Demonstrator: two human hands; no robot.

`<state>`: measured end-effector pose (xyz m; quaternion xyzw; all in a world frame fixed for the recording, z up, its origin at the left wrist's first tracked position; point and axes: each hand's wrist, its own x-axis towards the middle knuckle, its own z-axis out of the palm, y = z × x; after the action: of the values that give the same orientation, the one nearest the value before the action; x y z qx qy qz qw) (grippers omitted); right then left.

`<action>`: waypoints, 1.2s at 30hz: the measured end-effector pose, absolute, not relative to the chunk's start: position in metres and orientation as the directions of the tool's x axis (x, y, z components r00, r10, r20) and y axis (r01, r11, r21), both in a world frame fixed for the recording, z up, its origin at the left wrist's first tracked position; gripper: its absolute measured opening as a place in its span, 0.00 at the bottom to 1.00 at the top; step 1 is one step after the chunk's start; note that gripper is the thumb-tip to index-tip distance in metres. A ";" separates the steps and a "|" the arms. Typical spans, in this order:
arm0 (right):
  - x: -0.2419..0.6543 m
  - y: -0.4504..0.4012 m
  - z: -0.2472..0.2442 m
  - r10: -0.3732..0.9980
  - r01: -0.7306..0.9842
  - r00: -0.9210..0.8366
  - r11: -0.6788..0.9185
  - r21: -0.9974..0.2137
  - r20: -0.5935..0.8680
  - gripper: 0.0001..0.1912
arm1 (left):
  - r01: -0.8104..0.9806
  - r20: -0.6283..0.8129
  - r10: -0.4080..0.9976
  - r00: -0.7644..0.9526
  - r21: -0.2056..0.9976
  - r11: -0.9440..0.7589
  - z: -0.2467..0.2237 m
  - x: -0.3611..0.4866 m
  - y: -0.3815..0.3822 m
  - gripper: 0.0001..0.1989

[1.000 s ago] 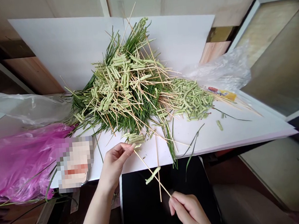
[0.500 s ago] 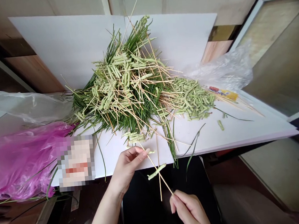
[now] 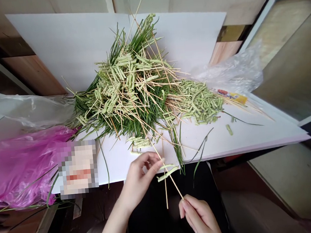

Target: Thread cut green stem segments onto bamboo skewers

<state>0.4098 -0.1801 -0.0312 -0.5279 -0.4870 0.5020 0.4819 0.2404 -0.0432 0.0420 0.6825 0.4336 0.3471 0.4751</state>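
Observation:
My right hand (image 3: 199, 217) pinches the lower end of a thin wooden skewer (image 3: 173, 180), which rises across the board's front edge into the heap. My left hand (image 3: 140, 179) curls around the skewer higher up, fingertips against it. Just below those fingertips, a strip of pale green chopped stem (image 3: 167, 172) lies across the skewer. A large heap of long green leaves, chopped stems and wooden skewers (image 3: 126, 93) sits beyond my hands. A small cluster of chopped pieces (image 3: 140, 142) lies close to my left hand.
A white board (image 3: 214, 140) bears the heap and overhangs the table. A second mound of chopped stems (image 3: 200, 101) lies to the right, beside clear plastic (image 3: 230, 70) and a yellow packet (image 3: 231, 96). Pink plastic (image 3: 21, 168) and clear plastic (image 3: 26, 109) lie left.
My left hand has slid rightward along the skewer toward my right hand. The green strip has shifted up and right with it. My right hand has barely moved.

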 end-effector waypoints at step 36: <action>0.410 -0.179 -0.021 0.988 0.291 -0.090 -0.092 -0.952 -0.123 0.26 | 0.059 0.021 0.991 0.131 0.998 -0.028 0.045 0.198 -0.015 0.14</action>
<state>0.4102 -0.1793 -0.0213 -0.5661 -0.5649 0.4751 0.3671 0.1984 -0.0148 0.0447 0.5525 0.4751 0.4571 0.5100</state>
